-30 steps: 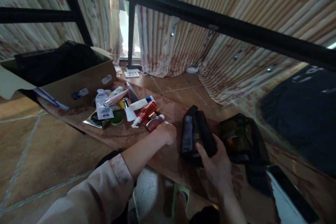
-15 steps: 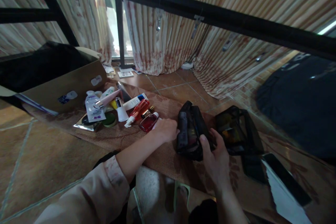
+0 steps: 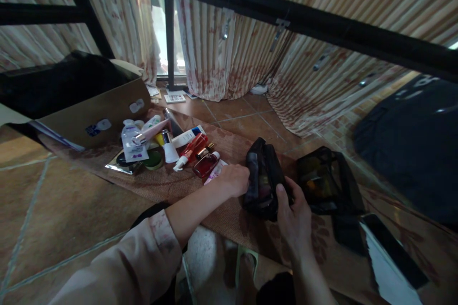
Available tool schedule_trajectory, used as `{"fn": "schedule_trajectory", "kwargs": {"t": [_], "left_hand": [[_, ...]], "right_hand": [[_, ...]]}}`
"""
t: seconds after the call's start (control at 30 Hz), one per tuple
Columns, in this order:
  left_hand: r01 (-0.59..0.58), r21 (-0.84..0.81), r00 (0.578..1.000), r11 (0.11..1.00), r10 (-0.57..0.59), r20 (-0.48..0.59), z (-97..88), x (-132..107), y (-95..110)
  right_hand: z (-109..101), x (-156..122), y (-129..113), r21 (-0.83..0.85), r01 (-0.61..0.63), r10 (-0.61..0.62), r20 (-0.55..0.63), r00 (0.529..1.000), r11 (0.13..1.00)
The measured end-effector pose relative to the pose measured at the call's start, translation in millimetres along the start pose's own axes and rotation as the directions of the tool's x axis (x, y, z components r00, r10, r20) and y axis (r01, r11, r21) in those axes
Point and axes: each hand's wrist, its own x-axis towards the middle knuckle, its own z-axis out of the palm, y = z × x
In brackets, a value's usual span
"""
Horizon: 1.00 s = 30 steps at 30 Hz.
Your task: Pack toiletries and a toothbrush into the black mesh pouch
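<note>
A black mesh pouch (image 3: pixel 263 176) with small items inside stands on a brown woven mat (image 3: pixel 171 186). My right hand (image 3: pixel 293 214) grips its right side, thumb up against the mesh. At the pouch's left edge my left hand (image 3: pixel 234 178) rests with its fingers curled; what they hold, if anything, is hidden. A white and pink tube (image 3: pixel 214 171) and a small red bottle (image 3: pixel 204 164) lie just left of that hand.
Several tubes and bottles (image 3: pixel 168 143) are heaped on the mat beside a cardboard box (image 3: pixel 107 109). A second black mesh pouch (image 3: pixel 322 181) sits to the right, with a flat black device (image 3: pixel 393 248) beyond it. A black metal rail (image 3: pixel 286 14) crosses overhead, and a dark bag (image 3: pixel 411 147) lies far right.
My left hand has moved right from beside the red bottle to the pouch's left edge. My right hand has kept its grip and turned the pouch more upright.
</note>
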Motion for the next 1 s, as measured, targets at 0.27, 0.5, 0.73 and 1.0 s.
{"fn": "schedule_trajectory", "kwargs": {"t": [0.27,0.5,0.73,1.0], "left_hand": [[0.01,-0.008,1.0,1.0,-0.01,-0.01,-2.6,2,-2],[-0.002,-0.006,0.999,1.0,0.002,-0.048,-2.7,3,-2],[0.003,-0.018,0.993,1.0,-0.005,-0.122,0.1,6,-6],[0.031,-0.139,0.953,0.99,-0.071,-0.296,-1.0,11,-5]], "right_hand": [[2,1,5,0.005,-0.005,0.005,0.008,1.0,1.0],[3,2,6,0.003,0.015,-0.015,0.011,1.0,1.0],[4,2,9,-0.009,0.048,-0.048,-0.003,0.999,0.999],[4,2,8,-0.019,0.04,-0.04,0.005,0.999,0.999]]}}
